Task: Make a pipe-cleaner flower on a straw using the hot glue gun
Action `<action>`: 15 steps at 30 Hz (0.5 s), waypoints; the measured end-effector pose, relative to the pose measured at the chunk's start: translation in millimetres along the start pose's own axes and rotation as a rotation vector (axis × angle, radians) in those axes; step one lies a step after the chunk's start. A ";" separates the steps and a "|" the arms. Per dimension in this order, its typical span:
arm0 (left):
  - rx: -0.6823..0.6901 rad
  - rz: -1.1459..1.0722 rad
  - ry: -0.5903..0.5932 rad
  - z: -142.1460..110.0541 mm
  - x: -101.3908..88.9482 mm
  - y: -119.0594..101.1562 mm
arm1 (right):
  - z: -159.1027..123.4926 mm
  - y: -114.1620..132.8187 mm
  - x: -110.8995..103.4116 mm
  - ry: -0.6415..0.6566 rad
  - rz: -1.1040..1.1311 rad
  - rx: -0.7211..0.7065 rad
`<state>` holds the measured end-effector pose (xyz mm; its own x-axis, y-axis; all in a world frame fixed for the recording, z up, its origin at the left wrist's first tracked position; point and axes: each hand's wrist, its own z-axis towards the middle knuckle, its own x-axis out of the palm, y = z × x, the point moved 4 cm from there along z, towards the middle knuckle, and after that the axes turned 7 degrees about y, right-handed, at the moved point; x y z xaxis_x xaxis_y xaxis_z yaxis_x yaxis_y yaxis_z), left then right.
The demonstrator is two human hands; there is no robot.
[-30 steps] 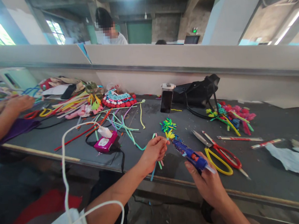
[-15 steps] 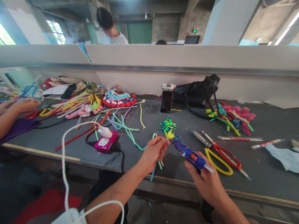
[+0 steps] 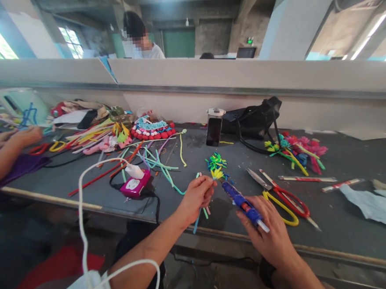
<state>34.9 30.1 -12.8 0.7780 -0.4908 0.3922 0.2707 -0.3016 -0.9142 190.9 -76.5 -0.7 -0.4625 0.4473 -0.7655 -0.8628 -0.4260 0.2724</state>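
Pointing at the yellow tuft: glue gun slants in from the right

Running from the left, a co-worker's hands (image 3: 27, 136) are over the far end of the bench (image 3: 339, 213), well apart from the person's own. Next comes a magenta socket block (image 3: 134, 187), then loose green strips (image 3: 163, 166).

Near the middle, the left hand (image 3: 196, 197) has its grip closed in a pinch, thumb against forefinger, on the base of a yellow tuft (image 3: 216, 173). The tuft lies just beyond those fingertips and fans away from them, up and slightly right in the view. The left hand is the nearer one to it. Just past it on the bench is a green-and-blue tufted cluster (image 3: 216, 161).

To the right, the glue gun (image 3: 238, 196) sits in the right hand (image 3: 269, 225), its grip wrapped around the body; how far the trigger is pressed I cannot tell. The gun's long axis runs diagonally, nozzle forward and left toward the tuft's base, clear stick end back toward the right palm. Nozzle and tuft are very near each other; whether they touch is too small to tell.

Farther right, scissors (image 3: 284, 194) rest on the bench beside the right hand.
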 end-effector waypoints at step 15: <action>0.085 -0.071 -0.096 3.4 -11.2 -9.7 | -26.6 -101.1 -19.8 0.236 -0.699 0.644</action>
<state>25.5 41.2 -8.6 0.8046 -0.3891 0.4485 0.3711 -0.2602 -0.8914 292.7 -63.1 -28.6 0.1875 0.2368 -0.9533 -0.9056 0.4175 -0.0744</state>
